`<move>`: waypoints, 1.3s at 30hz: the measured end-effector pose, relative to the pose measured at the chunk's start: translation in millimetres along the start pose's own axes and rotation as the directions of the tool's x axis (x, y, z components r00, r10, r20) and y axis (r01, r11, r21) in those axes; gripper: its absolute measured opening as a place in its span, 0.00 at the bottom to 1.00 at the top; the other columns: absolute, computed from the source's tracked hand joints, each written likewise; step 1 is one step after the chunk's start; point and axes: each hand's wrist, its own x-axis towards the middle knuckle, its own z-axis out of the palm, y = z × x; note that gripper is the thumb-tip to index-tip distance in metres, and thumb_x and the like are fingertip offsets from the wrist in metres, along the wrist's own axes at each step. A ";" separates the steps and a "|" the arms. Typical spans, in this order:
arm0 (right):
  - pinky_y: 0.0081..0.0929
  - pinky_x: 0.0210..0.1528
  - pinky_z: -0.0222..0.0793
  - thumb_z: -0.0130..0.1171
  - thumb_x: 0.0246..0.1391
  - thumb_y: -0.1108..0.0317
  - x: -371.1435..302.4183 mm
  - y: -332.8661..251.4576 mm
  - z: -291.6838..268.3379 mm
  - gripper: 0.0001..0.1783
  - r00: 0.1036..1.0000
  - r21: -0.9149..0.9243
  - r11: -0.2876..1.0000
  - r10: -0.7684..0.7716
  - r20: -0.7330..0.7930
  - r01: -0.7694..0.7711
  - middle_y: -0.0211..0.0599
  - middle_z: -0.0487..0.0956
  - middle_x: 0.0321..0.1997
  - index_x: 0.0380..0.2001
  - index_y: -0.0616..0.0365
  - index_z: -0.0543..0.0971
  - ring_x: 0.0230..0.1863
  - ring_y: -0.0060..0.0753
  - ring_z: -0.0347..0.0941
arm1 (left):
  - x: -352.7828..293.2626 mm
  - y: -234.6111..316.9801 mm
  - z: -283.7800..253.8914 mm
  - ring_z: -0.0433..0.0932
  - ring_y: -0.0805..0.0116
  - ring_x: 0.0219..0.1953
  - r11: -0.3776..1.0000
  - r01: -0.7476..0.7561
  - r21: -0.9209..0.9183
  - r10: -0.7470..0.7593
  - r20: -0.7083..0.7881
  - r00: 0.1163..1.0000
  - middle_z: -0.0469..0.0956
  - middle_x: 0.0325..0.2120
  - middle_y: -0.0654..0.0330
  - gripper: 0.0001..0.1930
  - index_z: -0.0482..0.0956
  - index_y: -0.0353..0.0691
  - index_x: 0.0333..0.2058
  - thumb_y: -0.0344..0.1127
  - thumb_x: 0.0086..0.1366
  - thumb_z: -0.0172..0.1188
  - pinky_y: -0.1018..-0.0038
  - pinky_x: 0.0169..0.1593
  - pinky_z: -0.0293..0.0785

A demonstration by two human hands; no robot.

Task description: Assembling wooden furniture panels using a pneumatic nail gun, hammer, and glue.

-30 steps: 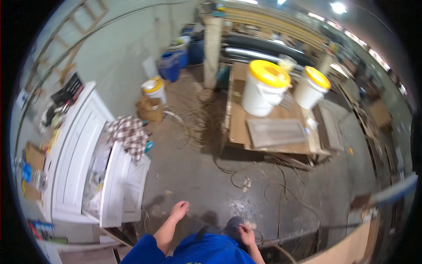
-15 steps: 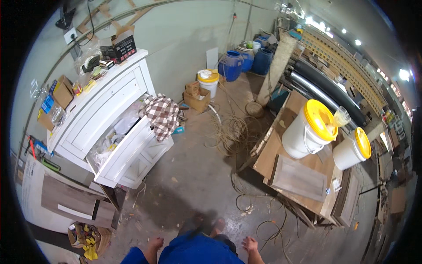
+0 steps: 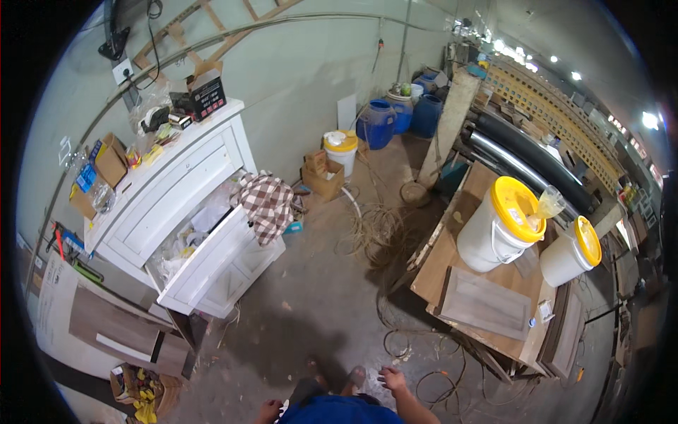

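At the lower edge, my left hand (image 3: 270,410) hangs beside my blue clothing with nothing evident in it; its fingers look loosely apart, though small in view. My right hand (image 3: 392,379) is over the floor, fingers apart and empty. It is nearest to the wooden worktable (image 3: 480,347) on the right, without touching it. That table carries a panelled board (image 3: 487,302), a large white bucket with a yellow lid (image 3: 484,244) and a smaller yellow-lidded bucket (image 3: 563,263). To the left stands a white cabinet (image 3: 176,169) with an open drawer (image 3: 212,265), a checked cloth (image 3: 265,205) over its corner.
Coiled hoses (image 3: 378,233) lie on the floor by the table, with more loops (image 3: 438,389) near my right hand. A carton of scraps (image 3: 166,396) sits at lower left. Blue barrels (image 3: 376,126) and a small carton (image 3: 323,185) stand by the wall.
The room has shifted slightly downward in view. My right hand has come up and inward a little; my left hand sits lower, nearer the edge.
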 end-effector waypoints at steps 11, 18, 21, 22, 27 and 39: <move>0.33 0.34 0.73 0.57 0.61 0.59 -9.4 0.0 3.3 0.18 1.000 -0.124 0.992 0.000 -0.021 -0.002 0.33 0.83 0.44 0.52 0.50 0.77 0.36 0.33 0.81 | 5.2 63.3 -21.4 0.82 0.54 0.38 0.924 0.081 -0.374 -0.131 -0.110 0.985 0.81 0.42 0.53 0.18 0.71 0.41 0.50 0.40 0.63 0.56 0.57 0.36 0.76; 0.30 0.28 0.73 0.57 0.58 0.61 -4.1 59.6 -31.2 0.17 0.994 -0.332 0.937 0.109 -0.012 -0.107 0.36 0.83 0.44 0.49 0.53 0.78 0.35 0.34 0.81 | 30.5 28.6 -23.5 0.82 0.58 0.41 0.994 0.011 0.108 -0.005 -0.060 0.998 0.84 0.39 0.54 0.19 0.81 0.38 0.45 0.44 0.63 0.54 0.63 0.44 0.76; 0.29 0.28 0.73 0.57 0.58 0.61 -17.4 48.7 -20.4 0.16 0.990 -0.194 0.971 0.135 -0.031 -0.138 0.36 0.84 0.43 0.49 0.54 0.79 0.34 0.34 0.81 | 35.6 29.1 -24.4 0.82 0.62 0.41 0.979 -0.007 0.202 0.022 -0.069 0.997 0.85 0.39 0.54 0.21 0.82 0.37 0.47 0.46 0.64 0.54 0.68 0.46 0.76; 0.29 0.29 0.73 0.57 0.59 0.61 -21.3 41.5 -13.6 0.16 0.983 -0.146 0.973 0.168 -0.080 -0.178 0.36 0.84 0.43 0.49 0.53 0.78 0.35 0.34 0.81 | 38.0 31.1 -27.7 0.82 0.62 0.40 0.957 -0.078 0.279 0.087 -0.023 0.996 0.85 0.39 0.55 0.20 0.82 0.37 0.46 0.46 0.65 0.54 0.67 0.46 0.76; 0.29 0.30 0.73 0.56 0.59 0.61 -3.9 2.1 18.6 0.18 0.986 -0.134 0.983 0.105 -0.130 -0.122 0.35 0.84 0.43 0.51 0.54 0.78 0.36 0.34 0.82 | 63.6 66.3 -26.2 0.82 0.64 0.38 0.951 0.059 -0.303 -0.060 0.006 0.998 0.84 0.38 0.57 0.19 0.80 0.36 0.46 0.45 0.66 0.56 0.69 0.41 0.77; 0.28 0.26 0.72 0.56 0.57 0.62 70.4 -111.5 69.2 0.16 0.988 -0.152 0.984 0.072 -0.139 -0.093 0.35 0.84 0.41 0.47 0.55 0.80 0.35 0.30 0.81 | 134.2 410.0 -7.9 0.77 0.74 0.35 0.914 -0.388 0.118 0.382 0.069 0.921 0.81 0.34 0.63 0.18 0.78 0.34 0.48 0.42 0.67 0.56 0.76 0.40 0.73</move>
